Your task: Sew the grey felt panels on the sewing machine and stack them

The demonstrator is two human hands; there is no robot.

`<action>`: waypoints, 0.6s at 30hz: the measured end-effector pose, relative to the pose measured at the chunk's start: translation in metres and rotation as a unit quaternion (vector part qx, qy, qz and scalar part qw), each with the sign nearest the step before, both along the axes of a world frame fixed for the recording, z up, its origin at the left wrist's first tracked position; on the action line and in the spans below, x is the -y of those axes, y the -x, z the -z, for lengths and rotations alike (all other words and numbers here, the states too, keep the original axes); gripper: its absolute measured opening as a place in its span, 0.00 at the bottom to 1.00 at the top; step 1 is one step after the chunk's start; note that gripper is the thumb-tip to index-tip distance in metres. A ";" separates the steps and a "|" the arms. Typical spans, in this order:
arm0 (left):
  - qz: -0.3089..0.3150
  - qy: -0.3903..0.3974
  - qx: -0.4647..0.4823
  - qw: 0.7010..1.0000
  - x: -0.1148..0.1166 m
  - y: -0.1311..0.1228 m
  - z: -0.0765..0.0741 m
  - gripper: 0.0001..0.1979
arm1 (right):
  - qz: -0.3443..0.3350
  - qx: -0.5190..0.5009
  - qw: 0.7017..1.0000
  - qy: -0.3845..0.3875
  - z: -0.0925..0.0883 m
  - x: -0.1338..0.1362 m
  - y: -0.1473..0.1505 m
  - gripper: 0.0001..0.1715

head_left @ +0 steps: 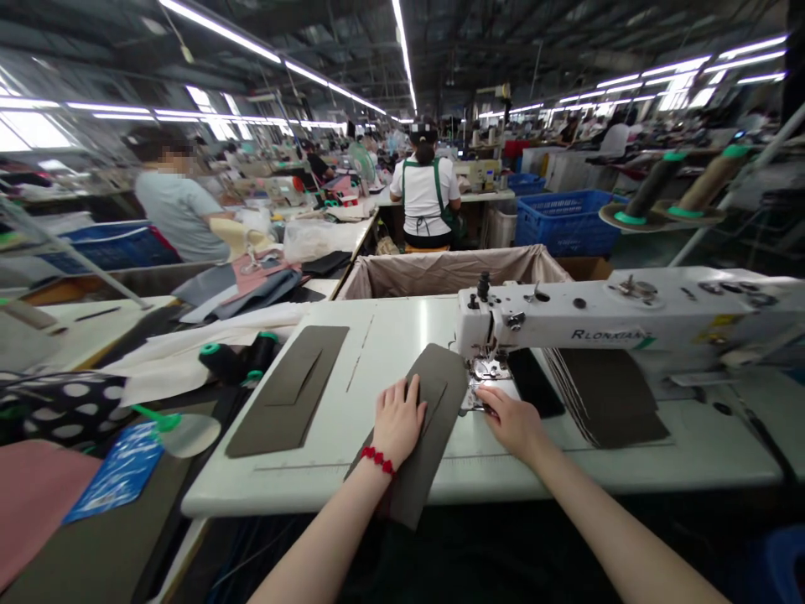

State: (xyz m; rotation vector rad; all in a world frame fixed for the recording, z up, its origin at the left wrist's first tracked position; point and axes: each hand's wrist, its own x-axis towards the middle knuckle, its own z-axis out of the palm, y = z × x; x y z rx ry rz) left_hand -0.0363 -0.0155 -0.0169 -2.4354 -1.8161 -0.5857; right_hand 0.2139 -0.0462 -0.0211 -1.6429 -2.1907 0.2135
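Note:
My left hand (398, 418) lies flat with fingers stretched out on a long grey-brown fabric piece (420, 457) that hangs over the table's front edge. A red bead bracelet is on that wrist. My right hand (511, 417) rests on the table beside the fabric's right edge, fingers pointing at the presser foot (485, 369) of the white sewing machine (629, 315). The fabric's far end sits at the needle. It is hard to tell whether the right fingers pinch the fabric edge.
A stack of similar grey pieces (290, 387) lies left on the white table (390, 335), another stack (607, 394) under the machine arm. Thread spools (239, 359), a cloth-lined bin (449, 270), blue crates (566, 220) and several seated workers stand beyond.

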 end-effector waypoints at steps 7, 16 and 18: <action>0.048 0.062 -0.036 0.996 0.081 0.033 0.019 0.35 | 0.031 -0.066 0.997 0.011 -0.016 0.018 -0.016 0.19; 0.238 0.113 0.025 0.964 0.055 -0.007 -0.011 0.19 | 0.139 -0.216 0.963 0.086 -0.013 0.114 -0.045 0.16; 0.255 0.113 0.030 0.960 0.066 -0.023 -0.015 0.18 | 0.154 -0.228 0.956 0.104 -0.004 0.137 -0.045 0.16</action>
